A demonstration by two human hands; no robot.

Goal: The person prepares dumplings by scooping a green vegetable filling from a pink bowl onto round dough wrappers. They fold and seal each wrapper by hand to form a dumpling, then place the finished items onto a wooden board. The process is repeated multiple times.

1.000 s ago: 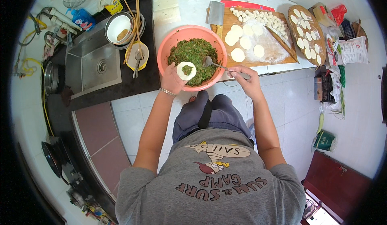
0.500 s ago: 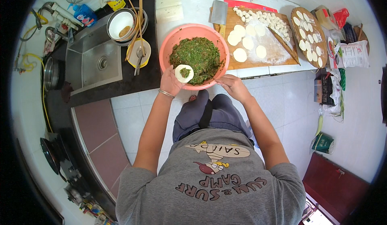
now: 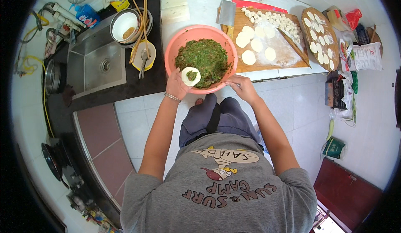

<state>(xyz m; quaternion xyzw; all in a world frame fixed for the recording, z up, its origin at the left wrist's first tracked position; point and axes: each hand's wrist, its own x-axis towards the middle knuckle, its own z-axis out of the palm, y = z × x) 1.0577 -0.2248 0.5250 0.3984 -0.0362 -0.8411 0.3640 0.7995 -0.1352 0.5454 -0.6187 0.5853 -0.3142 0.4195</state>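
A round white dumpling wrapper (image 3: 196, 81) with a small heap of green filling at its middle rests in my left hand (image 3: 178, 86), over the near left rim of a pink bowl (image 3: 170, 49). Chopped green filling (image 3: 204, 59) is piled inside that bowl. My right hand (image 3: 243, 87) is at the bowl's near right rim with its fingers pinched together. What these fingers grip, the rim or something thin, I cannot make out.
A floured wooden board (image 3: 288, 59) bears flat wrappers, dough pieces and a rolling pin (image 3: 294, 48), with a cleaver (image 3: 227, 13) at its left. Farther right lies a round board (image 3: 308, 36) of wrappers. Left are a yellow bowl (image 3: 151, 51), chopsticks (image 3: 145, 20) and a sink (image 3: 83, 76).
My right hand has shifted very slightly at the bowl's rim. My left hand and the wrapper with filling stay in place.
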